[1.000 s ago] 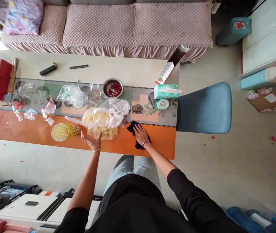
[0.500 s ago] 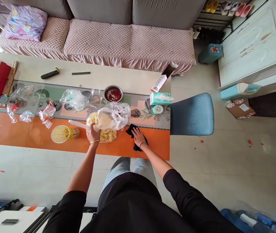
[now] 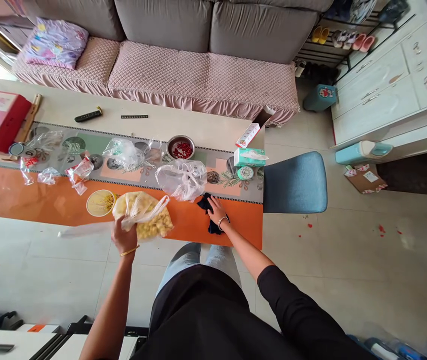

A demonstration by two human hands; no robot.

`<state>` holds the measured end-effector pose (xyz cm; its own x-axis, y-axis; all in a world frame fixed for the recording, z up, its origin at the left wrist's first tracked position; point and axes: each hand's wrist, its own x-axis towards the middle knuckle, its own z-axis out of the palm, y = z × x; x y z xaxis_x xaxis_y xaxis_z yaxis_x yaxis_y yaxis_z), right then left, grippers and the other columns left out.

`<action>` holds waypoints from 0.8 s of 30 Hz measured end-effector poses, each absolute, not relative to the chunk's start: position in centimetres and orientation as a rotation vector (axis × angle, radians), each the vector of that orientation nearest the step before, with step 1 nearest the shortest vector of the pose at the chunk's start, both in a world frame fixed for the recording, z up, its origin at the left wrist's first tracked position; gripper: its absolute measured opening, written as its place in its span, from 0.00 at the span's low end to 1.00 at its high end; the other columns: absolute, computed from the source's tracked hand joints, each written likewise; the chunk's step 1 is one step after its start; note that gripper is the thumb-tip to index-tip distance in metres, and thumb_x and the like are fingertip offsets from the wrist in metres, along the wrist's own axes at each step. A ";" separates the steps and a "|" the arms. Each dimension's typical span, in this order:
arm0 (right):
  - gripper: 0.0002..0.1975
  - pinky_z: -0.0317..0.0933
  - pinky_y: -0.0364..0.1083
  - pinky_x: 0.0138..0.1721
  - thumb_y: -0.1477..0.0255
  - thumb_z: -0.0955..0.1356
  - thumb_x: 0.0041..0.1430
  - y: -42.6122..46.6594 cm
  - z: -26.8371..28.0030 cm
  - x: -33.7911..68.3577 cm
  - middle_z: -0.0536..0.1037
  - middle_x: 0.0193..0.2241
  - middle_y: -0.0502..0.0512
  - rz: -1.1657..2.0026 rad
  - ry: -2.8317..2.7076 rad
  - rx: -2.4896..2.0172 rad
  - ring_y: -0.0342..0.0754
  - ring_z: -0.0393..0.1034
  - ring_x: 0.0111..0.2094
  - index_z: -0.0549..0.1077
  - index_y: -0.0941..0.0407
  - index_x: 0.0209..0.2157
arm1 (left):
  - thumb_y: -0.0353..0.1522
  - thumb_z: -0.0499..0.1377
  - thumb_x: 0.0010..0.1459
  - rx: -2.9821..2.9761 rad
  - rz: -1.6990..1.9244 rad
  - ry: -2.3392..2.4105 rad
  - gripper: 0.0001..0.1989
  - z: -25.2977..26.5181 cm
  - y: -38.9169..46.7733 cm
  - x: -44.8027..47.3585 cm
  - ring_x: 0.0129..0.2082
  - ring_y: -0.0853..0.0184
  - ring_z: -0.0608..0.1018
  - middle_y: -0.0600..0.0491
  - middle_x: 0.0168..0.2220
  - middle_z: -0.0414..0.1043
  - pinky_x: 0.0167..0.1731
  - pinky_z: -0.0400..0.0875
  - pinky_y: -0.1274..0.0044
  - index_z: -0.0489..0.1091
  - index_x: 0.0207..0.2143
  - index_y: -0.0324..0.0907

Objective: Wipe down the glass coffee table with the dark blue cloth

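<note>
My left hand [image 3: 124, 236] is closed on the gathered top of a clear plastic bag of yellow puffed snacks [image 3: 153, 222], lifted over the front edge of the table. A whitish translucent strip [image 3: 85, 229] sticks out leftward from that hand. Behind the bag, partly covered by it, is a yellow popcorn bucket [image 3: 100, 203]. My right hand [image 3: 217, 210] lies on a crumpled black cloth [image 3: 213, 227] on the orange tabletop, fingers stretched over it. An empty-looking clear plastic bag [image 3: 181, 179] rests between the two hands, farther back.
On the table runner are a metal bowl of red berries [image 3: 180, 148], a tissue box [image 3: 251, 157], a round green tin [image 3: 245, 173], crumpled plastic bags [image 3: 125, 153] and a snack wrapper [image 3: 80, 173]. A red box [image 3: 3, 120] stands far left. A blue chair [image 3: 295, 182] adjoins the right end.
My left hand has lifted the snack bag and moved it left and toward me, away from the clear plastic bag. My right hand stays on the cloth. The view has shifted slightly.
</note>
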<state>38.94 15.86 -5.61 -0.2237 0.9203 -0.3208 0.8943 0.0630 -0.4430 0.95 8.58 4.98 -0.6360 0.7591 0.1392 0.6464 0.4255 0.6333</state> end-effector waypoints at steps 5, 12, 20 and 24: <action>0.53 0.40 0.64 0.70 0.60 0.71 0.59 20.6 0.1 36.1 0.33 0.73 0.62 0.462 -2.243 -1.818 0.62 0.28 0.73 0.35 0.56 0.72 | 0.42 0.65 0.48 1.203 1.016 2.567 0.21 6.2 3.0 -0.4 0.39 0.61 0.76 0.53 0.40 0.74 0.43 0.70 0.71 0.73 0.46 0.47; 0.56 0.27 0.76 0.66 0.72 0.75 0.55 29.3 4.7 27.6 0.46 0.72 0.59 0.345 -2.637 -1.528 0.67 0.29 0.72 0.35 0.45 0.72 | 0.42 0.65 0.49 1.176 1.012 2.570 0.19 7.2 -0.4 0.1 0.37 0.62 0.76 0.53 0.38 0.74 0.42 0.70 0.71 0.74 0.44 0.48; 0.17 0.58 0.54 0.57 0.81 0.66 0.60 30.6 5.2 24.5 0.81 0.42 0.57 0.651 -2.593 -1.566 0.54 0.68 0.51 0.77 0.60 0.49 | 0.43 0.64 0.50 1.277 1.078 2.468 0.18 7.4 -1.2 1.0 0.39 0.61 0.76 0.52 0.39 0.73 0.41 0.71 0.72 0.73 0.42 0.47; 0.13 0.62 0.44 0.42 0.81 0.65 0.58 32.9 8.1 26.8 0.81 0.38 0.54 0.840 -2.197 -1.624 0.49 0.70 0.41 0.79 0.59 0.41 | 0.42 0.64 0.51 1.334 1.094 2.395 0.16 7.3 -1.0 1.9 0.39 0.62 0.76 0.52 0.39 0.72 0.41 0.71 0.72 0.73 0.42 0.47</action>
